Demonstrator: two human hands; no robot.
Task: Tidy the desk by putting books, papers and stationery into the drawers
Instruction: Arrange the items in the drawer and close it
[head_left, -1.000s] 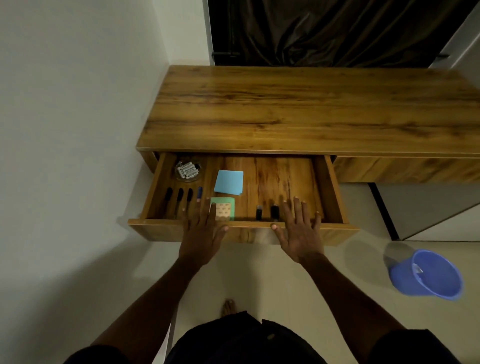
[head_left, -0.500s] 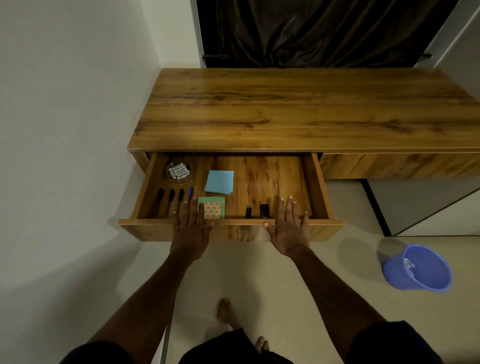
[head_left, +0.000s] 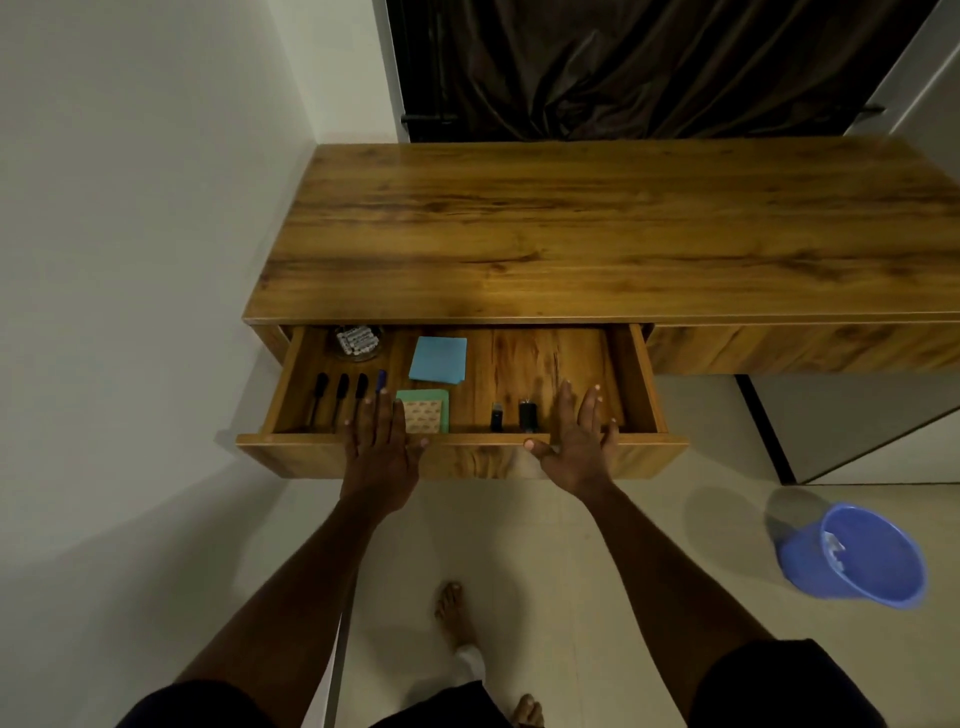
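Note:
The left drawer (head_left: 322, 457) of the wooden desk (head_left: 597, 228) stands pulled out. Inside lie several dark pens (head_left: 340, 389), a blue sticky-note pad (head_left: 438, 359), a green-edged pad (head_left: 427, 411), a glass dish of small white items (head_left: 357, 341) and two small black objects (head_left: 527, 415). My left hand (head_left: 382, 447) lies flat on the drawer's front edge, fingers over the pens' side. My right hand (head_left: 576, 441) rests flat on the same edge further right, fingers apart. Neither hand holds anything.
A white wall (head_left: 130, 260) runs close along the left of the desk. A blue plastic bucket (head_left: 862, 556) stands on the floor at the right. A dark curtain (head_left: 623, 62) hangs behind the desk. My bare feet (head_left: 457, 618) are on the tiled floor below.
Both hands stay flat on the drawer's front edge. The drawer has slid in slightly under the desktop, and the view has pulled back from the desk.

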